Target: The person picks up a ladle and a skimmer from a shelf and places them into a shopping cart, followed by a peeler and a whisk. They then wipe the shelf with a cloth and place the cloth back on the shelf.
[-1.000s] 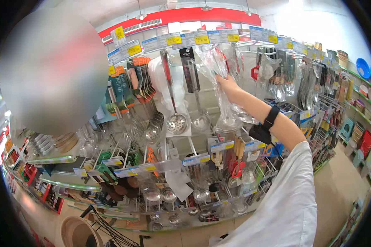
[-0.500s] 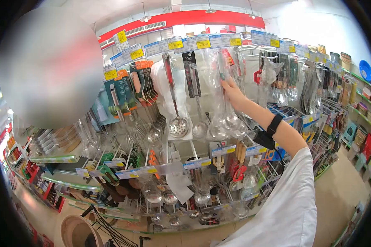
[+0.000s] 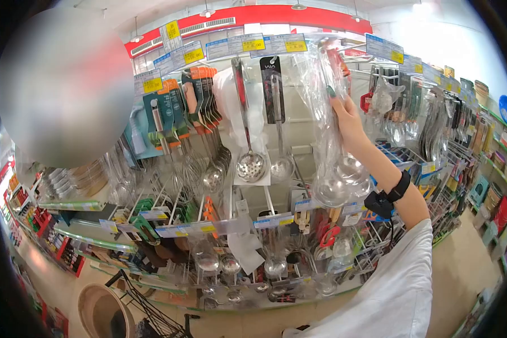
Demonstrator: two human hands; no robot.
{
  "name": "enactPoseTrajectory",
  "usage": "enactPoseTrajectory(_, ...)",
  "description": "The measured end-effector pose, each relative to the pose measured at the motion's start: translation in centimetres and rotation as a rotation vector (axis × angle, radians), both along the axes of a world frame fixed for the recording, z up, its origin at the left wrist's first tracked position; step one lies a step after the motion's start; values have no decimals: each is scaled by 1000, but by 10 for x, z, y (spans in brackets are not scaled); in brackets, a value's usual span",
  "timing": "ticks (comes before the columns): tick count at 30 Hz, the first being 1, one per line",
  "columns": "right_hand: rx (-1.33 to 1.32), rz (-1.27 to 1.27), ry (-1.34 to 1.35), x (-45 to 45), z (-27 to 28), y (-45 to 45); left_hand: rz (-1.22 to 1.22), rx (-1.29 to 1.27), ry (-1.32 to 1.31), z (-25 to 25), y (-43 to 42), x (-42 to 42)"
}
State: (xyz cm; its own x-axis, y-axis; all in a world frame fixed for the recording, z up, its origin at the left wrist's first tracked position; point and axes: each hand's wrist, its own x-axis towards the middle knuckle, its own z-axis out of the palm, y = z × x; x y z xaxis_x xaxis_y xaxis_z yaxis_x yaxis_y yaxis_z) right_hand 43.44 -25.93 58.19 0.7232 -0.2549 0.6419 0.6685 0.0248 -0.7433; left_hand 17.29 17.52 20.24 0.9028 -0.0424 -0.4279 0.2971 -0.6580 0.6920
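Note:
My right hand (image 3: 348,119) is raised at the rack, its fingers closed around the handle of a metal ladle (image 3: 330,190) in clear plastic wrap. A second wrapped ladle (image 3: 353,168) hangs close beside it; whether the hand grips this one too is unclear. Loose plastic hides most of the handles. To the left, a slotted skimmer (image 3: 250,167) with a red and silver handle hangs on its hook. Between them is another ladle (image 3: 281,168) by a black card (image 3: 273,90). My left hand is out of view.
Price labels (image 3: 235,46) run along the rack's top. Whisks (image 3: 188,179) and carded utensils (image 3: 199,93) hang left, more packed tools (image 3: 428,127) right. A lower shelf rail (image 3: 231,225) juts out below. A beige bin (image 3: 104,312) and a black wire frame (image 3: 152,304) stand bottom left.
My right hand and the wrapped ladle have shifted right and come closer, the plastic now covering part of the price labels. The view has moved slightly too.

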Motion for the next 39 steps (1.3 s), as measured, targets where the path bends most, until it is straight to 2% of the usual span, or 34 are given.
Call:
enactPoseTrajectory(1, -142, -124, -201, 5, -2, -2, 5, 1, 3, 8, -3, 1)
enactPoseTrajectory(5, -263, -242, -190, -10, -14, 4, -38, 37, 40, 8, -5, 6)
enactPoseTrajectory(7, -125, -130, -62, -5, -27, 1, -35, 25, 46, 17, -7, 3)
enactPoseTrajectory(9, -62, -60, -53, -20, -26, 14, -18, 11, 62, 26, -9, 2)
enactPoseTrajectory(11, 1, 13, -27, -27, -25, 21, -15, 2, -23, 24, -8, 2)
enactPoseTrajectory(13, 107, 138, 85, -28, -24, 17, -3, 33, 14, 20, -5, -1)
enactPoseTrajectory(14, 211, 86, 139, -37, -14, 31, -12, 28, 8, 25, -5, 0)
enactPoseTrajectory(18, 214, 151, 134, -28, -20, 25, 12, -38, 56, 36, -7, -3)
enactPoseTrajectory(20, 183, 663, 118, -16, -29, -2, 7, -13, 60, 29, -5, -4)
enactPoseTrajectory(23, 71, 639, 15, -13, -30, -12, 4, 6, 13, 20, -4, -9)
enactPoseTrajectory(25, 111, 570, 23, -21, -27, -8, -2, -3, -35, 21, -5, -10)
enactPoseTrajectory(27, 109, 366, -24, -29, -25, -3, 10, -5, -6, 23, -5, -10)
enactPoseTrajectory(30, 45, 373, 14, -33, -35, -13, 0, 63, -29, -2, -1, -10)
enactPoseTrajectory(32, 28, 305, 53, -42, -56, -8, 28, 27, -29, 14, -6, -8)
enactPoseTrajectory(33, 14, 357, 129, -44, -64, -10, 46, -3, -38, 20, -8, -12)
enactPoseTrajectory(34, -7, 419, 210, -44, -73, -9, 44, 44, -36, 3, -5, -11)
enactPoseTrajectory(35, -27, 520, 190, -48, -85, -1, 46, 89, -27, -16, -2, -13)
enactPoseTrajectory(36, -44, 624, 174, -55, -99, 12, 81, 63, -2, -15, -3, -18)
enactPoseTrajectory(38, 115, 580, 262, -78, -125, 50, 171, 10, 2, 0, 0, -28)
enactPoseTrajectory(39, -6, 784, 261, -83, -134, 68, 226, -16, -18, 5, 0, -37)
